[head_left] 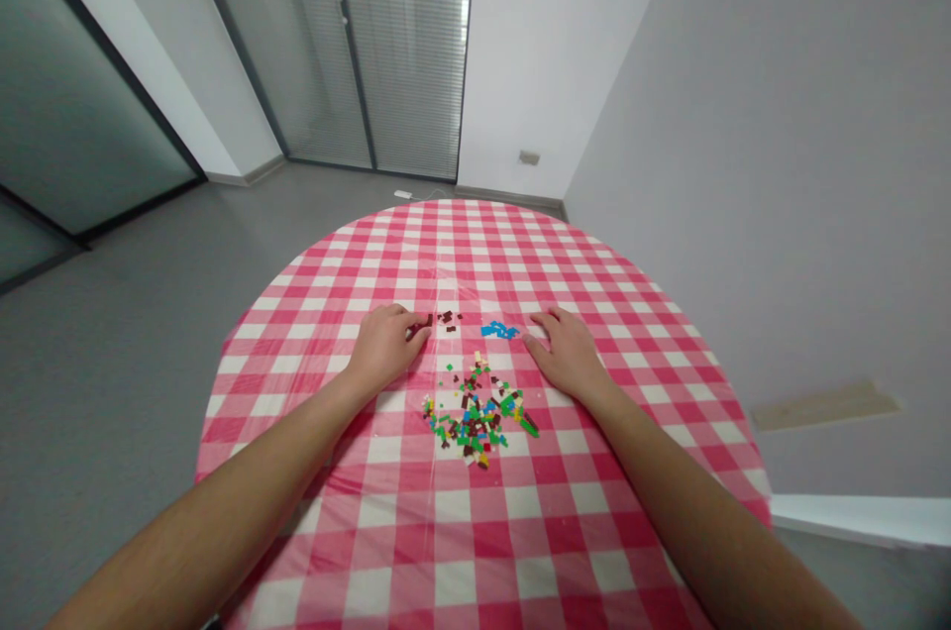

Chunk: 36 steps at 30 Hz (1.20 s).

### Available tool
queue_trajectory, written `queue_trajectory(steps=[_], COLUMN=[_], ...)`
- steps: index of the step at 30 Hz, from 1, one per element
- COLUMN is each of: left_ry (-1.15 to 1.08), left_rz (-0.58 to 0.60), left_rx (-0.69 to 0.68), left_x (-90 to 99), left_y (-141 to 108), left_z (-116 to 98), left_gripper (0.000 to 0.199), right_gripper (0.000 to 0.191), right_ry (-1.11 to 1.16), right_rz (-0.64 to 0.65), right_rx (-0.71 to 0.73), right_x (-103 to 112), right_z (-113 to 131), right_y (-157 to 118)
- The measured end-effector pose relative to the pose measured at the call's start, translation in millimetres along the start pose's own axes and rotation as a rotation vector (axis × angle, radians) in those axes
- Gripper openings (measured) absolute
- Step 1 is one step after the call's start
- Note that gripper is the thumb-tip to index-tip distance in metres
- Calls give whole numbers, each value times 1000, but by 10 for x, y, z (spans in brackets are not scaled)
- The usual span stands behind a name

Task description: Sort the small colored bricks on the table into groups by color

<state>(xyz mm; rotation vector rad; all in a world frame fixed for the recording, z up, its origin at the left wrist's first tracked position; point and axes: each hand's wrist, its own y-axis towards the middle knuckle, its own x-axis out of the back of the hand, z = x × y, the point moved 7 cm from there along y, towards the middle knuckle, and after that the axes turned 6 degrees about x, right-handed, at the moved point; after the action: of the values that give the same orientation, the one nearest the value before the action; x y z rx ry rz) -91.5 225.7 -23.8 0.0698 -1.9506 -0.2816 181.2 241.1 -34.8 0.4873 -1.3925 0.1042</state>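
The left hand (pixel 386 348) and right hand (pixel 569 353) lie palm down, open and empty, on a pink gingham counter (pixel 446 521). Dark brown bricks (pixel 447 318) sit just beyond the left hand, blue bricks (pixel 499 331) near the right, and a mixed pile of small bricks (pixel 475 417) between them.

Soft, even light fills the room, brightest at the slatted blinds (pixel 405 46), with only faint shadows by the left hand (pixel 384 348) and right hand (pixel 569 353), a thin glare streak on the checked tablecloth (pixel 444 298), and wide-angle distortion bowing the right wall (pixel 743 164) toward the frame edges.
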Motion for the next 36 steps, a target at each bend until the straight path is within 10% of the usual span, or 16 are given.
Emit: queue_trajectory(steps=[28,36], left_ry=[-58,-339], left_rz=[-41,250], left_rx=[-25,-492], left_x=[62,47], left_y=[-35,-261], left_z=[-45,-524], left_gripper=[29,13], right_gripper=[45,45], right_ry=[13,60], right_rz=[-22,-41], right_rx=[27,17], right_x=[-45,-52], right_z=[-57,-85], right_y=[22,19])
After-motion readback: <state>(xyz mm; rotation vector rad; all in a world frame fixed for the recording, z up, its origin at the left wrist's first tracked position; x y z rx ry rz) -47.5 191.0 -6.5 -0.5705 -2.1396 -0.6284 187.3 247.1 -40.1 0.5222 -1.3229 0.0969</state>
